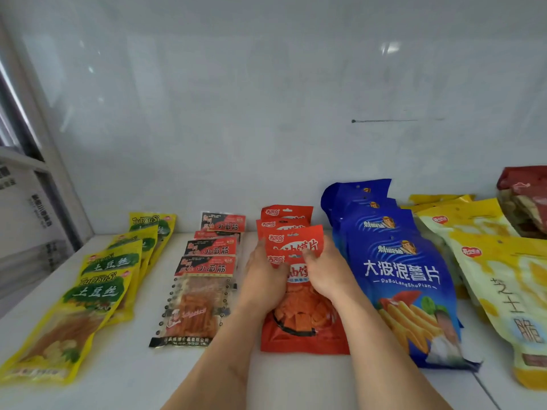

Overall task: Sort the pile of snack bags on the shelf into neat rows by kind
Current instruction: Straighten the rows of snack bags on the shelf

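Snack bags lie in overlapping rows on a white shelf. From the left: yellow-green bags, black-and-red bags, orange-red bags, blue chip bags, pale yellow bags. Both my hands are on the orange-red row. My left hand grips the left edge of one orange-red bag near its top. My right hand pinches the same bag's right edge, thumb on its front. That bag overlaps the front bag of the row.
A dark red bag stands at the far right behind the yellow ones. The white back wall rises right behind the rows. A metal frame post closes off the left side. Bare shelf surface shows in front of the rows.
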`<state>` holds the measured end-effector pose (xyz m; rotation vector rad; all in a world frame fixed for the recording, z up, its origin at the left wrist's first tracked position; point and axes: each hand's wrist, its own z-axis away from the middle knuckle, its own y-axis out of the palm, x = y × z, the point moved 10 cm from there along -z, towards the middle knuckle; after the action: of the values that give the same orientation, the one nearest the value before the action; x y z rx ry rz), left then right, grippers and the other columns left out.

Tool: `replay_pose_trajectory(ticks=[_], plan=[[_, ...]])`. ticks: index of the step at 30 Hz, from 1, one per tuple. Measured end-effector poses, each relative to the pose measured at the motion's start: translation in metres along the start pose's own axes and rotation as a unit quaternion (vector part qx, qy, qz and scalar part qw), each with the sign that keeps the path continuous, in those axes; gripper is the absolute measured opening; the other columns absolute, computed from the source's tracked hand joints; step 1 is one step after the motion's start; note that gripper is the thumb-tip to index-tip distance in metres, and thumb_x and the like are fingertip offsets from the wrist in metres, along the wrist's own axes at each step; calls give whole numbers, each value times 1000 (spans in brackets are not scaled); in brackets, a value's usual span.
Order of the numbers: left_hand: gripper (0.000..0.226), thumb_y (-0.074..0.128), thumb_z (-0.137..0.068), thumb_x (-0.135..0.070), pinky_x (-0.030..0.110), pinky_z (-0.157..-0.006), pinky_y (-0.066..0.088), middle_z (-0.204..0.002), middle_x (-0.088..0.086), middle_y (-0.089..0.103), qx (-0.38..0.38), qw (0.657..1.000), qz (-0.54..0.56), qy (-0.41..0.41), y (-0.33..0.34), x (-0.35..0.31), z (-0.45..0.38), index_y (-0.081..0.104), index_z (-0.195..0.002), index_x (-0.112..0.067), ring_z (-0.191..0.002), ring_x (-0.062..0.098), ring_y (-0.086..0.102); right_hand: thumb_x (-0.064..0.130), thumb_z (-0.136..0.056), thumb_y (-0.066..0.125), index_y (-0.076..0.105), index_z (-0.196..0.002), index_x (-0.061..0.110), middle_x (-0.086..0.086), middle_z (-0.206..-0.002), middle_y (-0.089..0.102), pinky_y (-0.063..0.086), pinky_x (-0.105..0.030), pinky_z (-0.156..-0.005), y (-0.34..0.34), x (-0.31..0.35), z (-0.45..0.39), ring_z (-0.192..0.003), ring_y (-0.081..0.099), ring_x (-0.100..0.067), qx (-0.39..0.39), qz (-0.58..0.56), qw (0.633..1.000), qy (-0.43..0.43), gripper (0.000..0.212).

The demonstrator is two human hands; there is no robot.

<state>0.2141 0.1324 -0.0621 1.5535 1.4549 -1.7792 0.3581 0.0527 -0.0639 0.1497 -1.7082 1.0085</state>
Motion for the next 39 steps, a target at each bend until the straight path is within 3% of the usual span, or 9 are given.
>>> replay_pose_trajectory(ticks=[6,9,16,20,23,27,31,34,39], plan=[[59,60,-95,-25,43,-108,46,-148,4,47,10,1000,-12,-16,2,7,-6,40,-149,-16,-130,23,52,43,-102,45,32,-150,22,-2,-135,52,48,-24,-78,-9,11,-1,-105,62,-15,0,11,1000,-3,54],[54,59,-94,-26,45,-103,50,-143,4,53,6,999,-10,-31,3,11,-9,44,-145,-15,-124,24,57,48,-103,38,39,-146,19,3,-122,55,48,-20,-67,-9,13,-7,-87,60,-5,19,14,1000,10,52],[34,59,-94,-24,43,-96,53,-128,3,60,-20,998,-45,-38,2,12,-12,56,-127,-15,-112,23,61,49,-104,34,50,-136,20,0,-119,64,52,-27,-78,3,11,-16,-99,62,-16,66,56,996,22,46],[40,57,-97,-28,34,-94,51,-135,2,54,-33,998,-46,-25,0,5,-9,50,-134,-15,-116,21,59,43,-104,39,53,-129,20,5,-99,65,55,-27,-75,3,12,-25,-85,65,-11,69,45,996,23,37],[46,56,-97,-33,33,-93,50,-142,1,46,-36,998,-48,-11,-2,0,-6,45,-139,-16,-120,20,56,54,-99,39,44,-140,21,-2,-129,59,53,-42,-95,5,26,-37,-117,60,-23,49,101,994,-18,52],[60,51,-98,-40,46,-120,26,-160,9,25,-41,982,-177,48,-5,-22,9,33,-149,-15,-147,29,23,55,-100,32,30,-153,19,-6,-157,34,35,-52,-113,8,56,-54,-143,34,-29,18,213,971,-107,64],[73,30,-97,-62,55,-121,5,-168,3,3,29,927,-362,93,19,-42,49,16,-158,-25,-154,30,-4,58,-101,22,32,-153,26,0,-160,31,21,-48,-119,23,74,-66,-147,27,-24,82,309,930,-180,62],[79,20,-93,-75,61,-118,-7,-169,1,-6,121,895,-423,79,46,-27,70,6,-159,-33,-153,32,-15,68,-97,14,34,-151,31,1,-157,37,28,-51,-116,33,60,-72,-143,36,-25,142,314,927,-147,69],[85,15,-90,-81,63,-117,-8,-168,0,-9,125,881,-451,64,43,-18,64,2,-159,-34,-152,31,-18,86,-82,9,45,-144,35,3,-137,60,44,-49,-105,43,42,-66,-119,60,-22,222,216,948,-74,88]])
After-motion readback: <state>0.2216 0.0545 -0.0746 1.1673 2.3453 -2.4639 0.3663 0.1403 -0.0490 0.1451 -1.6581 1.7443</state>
